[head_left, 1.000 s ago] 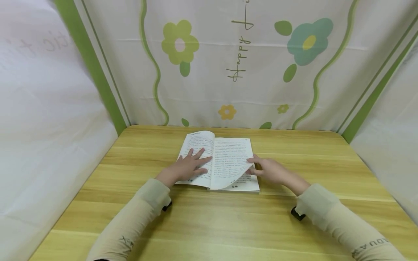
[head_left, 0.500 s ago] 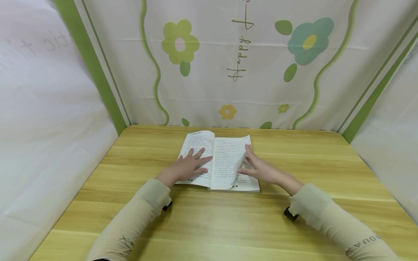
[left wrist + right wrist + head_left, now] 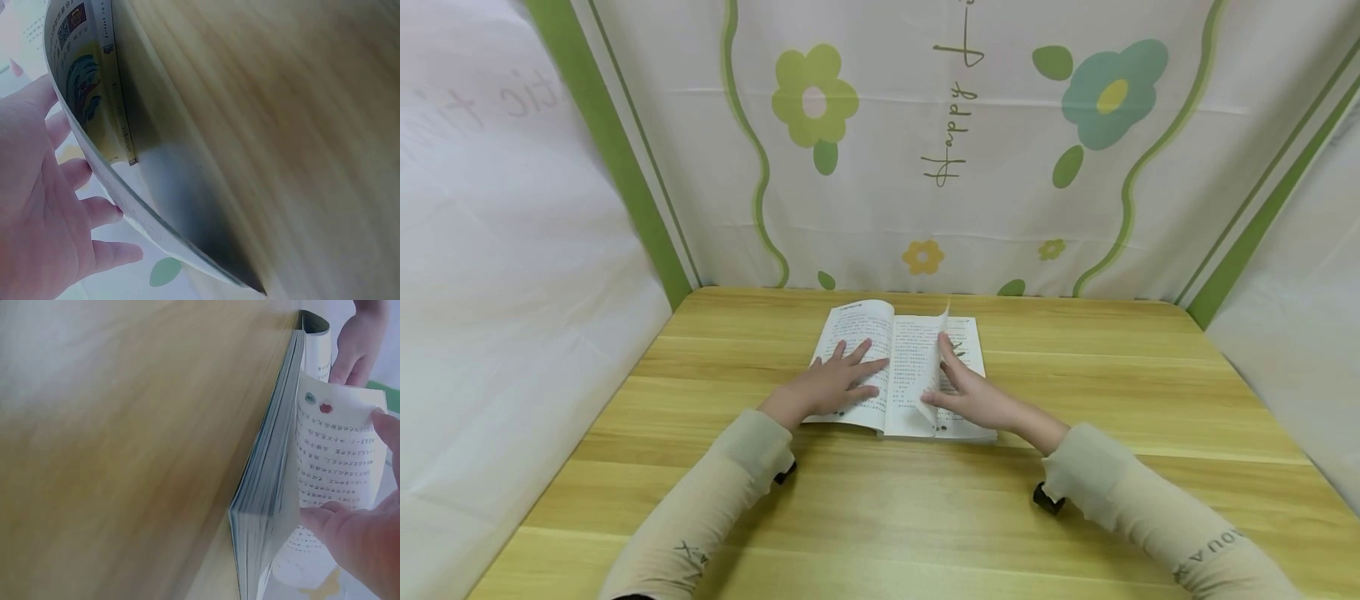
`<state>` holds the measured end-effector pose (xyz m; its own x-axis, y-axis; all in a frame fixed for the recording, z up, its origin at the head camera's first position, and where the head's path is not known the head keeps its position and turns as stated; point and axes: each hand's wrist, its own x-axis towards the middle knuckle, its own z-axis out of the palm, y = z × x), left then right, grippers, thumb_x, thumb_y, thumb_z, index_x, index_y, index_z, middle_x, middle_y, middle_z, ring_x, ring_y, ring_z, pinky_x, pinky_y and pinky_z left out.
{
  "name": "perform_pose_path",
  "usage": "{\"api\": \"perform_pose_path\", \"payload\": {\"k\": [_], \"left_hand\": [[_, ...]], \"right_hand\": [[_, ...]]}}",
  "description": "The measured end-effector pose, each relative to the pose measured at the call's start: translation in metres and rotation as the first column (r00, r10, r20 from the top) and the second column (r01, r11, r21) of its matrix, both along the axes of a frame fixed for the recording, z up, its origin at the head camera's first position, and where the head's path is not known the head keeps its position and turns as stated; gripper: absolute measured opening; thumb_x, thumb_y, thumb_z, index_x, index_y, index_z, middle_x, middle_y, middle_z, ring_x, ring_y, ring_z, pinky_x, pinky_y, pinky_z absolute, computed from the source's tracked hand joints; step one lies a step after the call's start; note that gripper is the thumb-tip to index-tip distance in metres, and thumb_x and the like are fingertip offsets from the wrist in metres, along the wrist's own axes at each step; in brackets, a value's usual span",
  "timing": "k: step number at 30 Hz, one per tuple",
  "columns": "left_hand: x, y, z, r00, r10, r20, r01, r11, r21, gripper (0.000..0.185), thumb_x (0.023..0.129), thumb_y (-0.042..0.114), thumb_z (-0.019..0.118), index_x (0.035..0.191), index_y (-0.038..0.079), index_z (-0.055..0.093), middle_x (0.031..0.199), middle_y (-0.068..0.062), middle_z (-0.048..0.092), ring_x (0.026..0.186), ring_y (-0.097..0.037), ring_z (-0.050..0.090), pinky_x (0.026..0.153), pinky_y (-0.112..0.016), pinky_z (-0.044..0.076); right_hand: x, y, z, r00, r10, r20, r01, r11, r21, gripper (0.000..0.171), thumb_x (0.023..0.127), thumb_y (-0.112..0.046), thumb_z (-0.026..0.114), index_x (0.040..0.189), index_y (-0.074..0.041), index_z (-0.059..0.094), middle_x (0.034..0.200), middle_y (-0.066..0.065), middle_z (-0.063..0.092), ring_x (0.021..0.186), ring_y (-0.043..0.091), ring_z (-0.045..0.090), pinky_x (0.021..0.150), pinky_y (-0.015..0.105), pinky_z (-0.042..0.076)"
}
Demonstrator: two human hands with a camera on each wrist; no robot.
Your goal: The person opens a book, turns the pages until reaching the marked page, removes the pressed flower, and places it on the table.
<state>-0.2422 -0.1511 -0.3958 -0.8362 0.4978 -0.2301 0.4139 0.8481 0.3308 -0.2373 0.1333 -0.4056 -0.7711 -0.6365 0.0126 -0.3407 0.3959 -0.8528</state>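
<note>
Wood table (image 3: 1075, 517), book (image 3: 857, 321) open at 12 o'clock: left hand (image 3: 827, 387) flat, fingers straight, pinning left page; right hand (image 3: 973, 400) fingers straight behind upright page (image 3: 925, 367) to keep it raised.

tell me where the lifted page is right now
In the head view, the page stands near the middle of the open book, between the left hand and right hand.
</note>
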Motion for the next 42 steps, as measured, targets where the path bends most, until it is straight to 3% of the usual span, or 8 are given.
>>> {"api": "perform_pose_path", "payload": {"k": [5,11,18,24,27,31,36,42], "left_hand": [[-0.001,0.0,0.0,1.0,0.011,0.002,-0.011,0.998,0.056,0.069,0.108,0.051,0.045,0.166,0.028,0.016,0.172,-0.002,0.004,0.154,-0.044,-0.001,0.115,-0.073,0.012],[-0.002,-0.001,0.001,0.998,0.052,0.021,-0.055,0.978,0.199,0.068,0.112,0.045,0.036,0.167,0.027,0.0,0.171,-0.005,0.009,0.155,-0.04,0.002,0.12,-0.062,0.015],[-0.003,0.0,0.003,0.998,0.037,-0.055,-0.022,0.965,0.261,0.06,0.113,0.042,0.028,0.167,0.029,0.006,0.172,-0.006,-0.008,0.155,-0.035,0.008,0.12,-0.059,0.019],[-0.005,0.001,0.002,0.996,0.003,-0.093,0.017,0.978,0.209,0.053,0.114,0.039,0.025,0.166,0.03,0.017,0.172,-0.003,-0.005,0.153,-0.041,0.012,0.118,-0.063,0.022],[-0.006,0.002,0.002,0.994,-0.02,-0.104,0.039,0.983,0.178,0.051,0.115,0.034,0.025,0.165,0.027,0.025,0.172,-0.004,0.001,0.151,-0.048,0.015,0.117,-0.064,0.022],[-0.006,0.004,0.002,0.996,-0.01,-0.088,0.022,0.99,0.141,0.05,0.114,0.035,0.025,0.163,0.027,0.031,0.17,0.001,0.013,0.147,-0.053,0.02,0.118,-0.061,0.022],[-0.005,0.006,0.002,0.998,0.03,-0.061,-0.024,0.995,0.095,0.052,0.113,0.045,0.024,0.164,0.032,0.028,0.169,0.006,0.017,0.146,-0.056,0.019,0.117,-0.063,0.025],[-0.005,0.006,0.001,0.995,0.058,-0.081,-0.054,0.997,0.062,0.056,0.112,0.05,0.024,0.165,0.032,0.021,0.168,0.001,0.02,0.145,-0.056,0.021,0.115,-0.066,0.025]], "right_hand": [[0.004,-0.006,-0.002,0.998,0.007,-0.064,-0.003,0.998,0.057,0.096,0.103,-0.025,0.065,0.162,0.001,-0.006,0.169,0.018,-0.013,0.155,0.036,-0.001,0.121,0.053,0.016],[0.01,-0.012,0.0,0.989,0.059,-0.132,-0.039,0.989,0.146,0.086,0.103,-0.034,0.063,0.163,-0.002,0.01,0.169,0.015,-0.008,0.155,0.036,0.001,0.122,0.053,0.01],[0.012,-0.024,0.0,0.971,0.135,-0.197,-0.091,0.972,0.218,0.078,0.104,-0.036,0.061,0.163,-0.004,0.022,0.17,0.014,0.0,0.155,0.036,0.003,0.122,0.053,0.013],[0.013,-0.034,-0.001,0.948,0.224,-0.225,-0.16,0.95,0.268,0.069,0.106,-0.034,0.06,0.16,-0.003,0.031,0.17,0.015,0.007,0.155,0.034,0.004,0.122,0.053,0.016],[0.014,-0.036,-0.001,0.934,0.269,-0.237,-0.195,0.936,0.295,0.065,0.106,-0.032,0.06,0.159,-0.003,0.036,0.169,0.014,0.012,0.155,0.034,0.006,0.121,0.052,0.018],[0.014,-0.037,-0.003,0.919,0.312,-0.24,-0.227,0.918,0.325,0.063,0.106,-0.032,0.059,0.159,-0.005,0.037,0.169,0.01,0.015,0.156,0.031,0.007,0.122,0.051,0.019],[0.013,-0.035,-0.002,0.911,0.336,-0.24,-0.243,0.906,0.346,0.062,0.107,-0.034,0.058,0.16,-0.008,0.037,0.169,0.007,0.017,0.156,0.028,0.007,0.122,0.048,0.019],[0.013,-0.028,0.002,0.913,0.339,-0.225,-0.252,0.905,0.342,0.062,0.107,-0.034,0.057,0.159,-0.008,0.037,0.169,0.008,0.018,0.156,0.028,0.009,0.122,0.048,0.018]]}}
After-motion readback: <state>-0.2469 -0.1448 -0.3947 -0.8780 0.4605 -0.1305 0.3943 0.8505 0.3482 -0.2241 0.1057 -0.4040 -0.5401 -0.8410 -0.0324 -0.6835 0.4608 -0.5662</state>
